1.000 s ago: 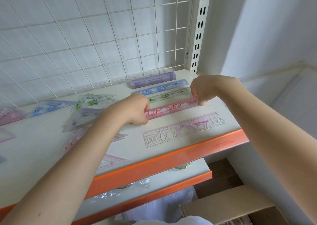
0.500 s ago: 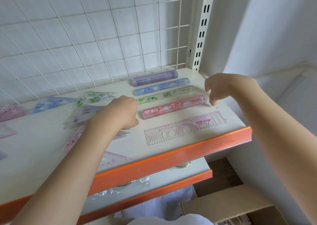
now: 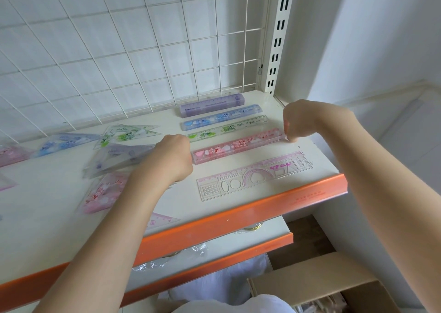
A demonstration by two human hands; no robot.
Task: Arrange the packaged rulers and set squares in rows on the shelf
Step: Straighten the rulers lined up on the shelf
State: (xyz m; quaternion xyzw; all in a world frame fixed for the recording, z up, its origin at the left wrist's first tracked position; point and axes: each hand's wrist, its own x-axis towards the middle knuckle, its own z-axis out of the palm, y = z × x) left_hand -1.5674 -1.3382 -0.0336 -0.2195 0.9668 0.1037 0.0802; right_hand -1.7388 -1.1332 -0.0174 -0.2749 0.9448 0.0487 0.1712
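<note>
Pink transparent ruler in a clear packet [image 3: 238,149], flat on the cream shelf [image 3: 47,217], 4th from the back in a row of 5 parallel pieces at the shelf's right end. Behind it, in turn: green transparent packaged ruler [image 3: 226,131], blue transparent packaged ruler [image 3: 222,119], long purple ruler box [image 3: 212,105] nearest the white wire grid back panel [image 3: 119,50]. In front, near the orange shelf edge [image 3: 238,217], a clear stencil ruler with pink print and cut-out shapes [image 3: 255,176]. Left hand [image 3: 174,160] curled at the pink ruler's left end, back of the hand up, fingers hidden; grip there impossible to judge. Right hand [image 3: 296,124] curled over the right end, fingertips [image 3: 290,139] down at the packet's corner; pinched or merely touching, cannot tell. Left of the row, loosely scattered packaged set squares: green set square [image 3: 126,133] and blue set square [image 3: 64,143] toward the back, purple set square [image 3: 117,160] partly under the left forearm, pink set square [image 3: 102,193] closer to the front. White slotted upright [image 3: 276,38] at the rear right corner. Below, a brown cardboard box [image 3: 310,286].
</note>
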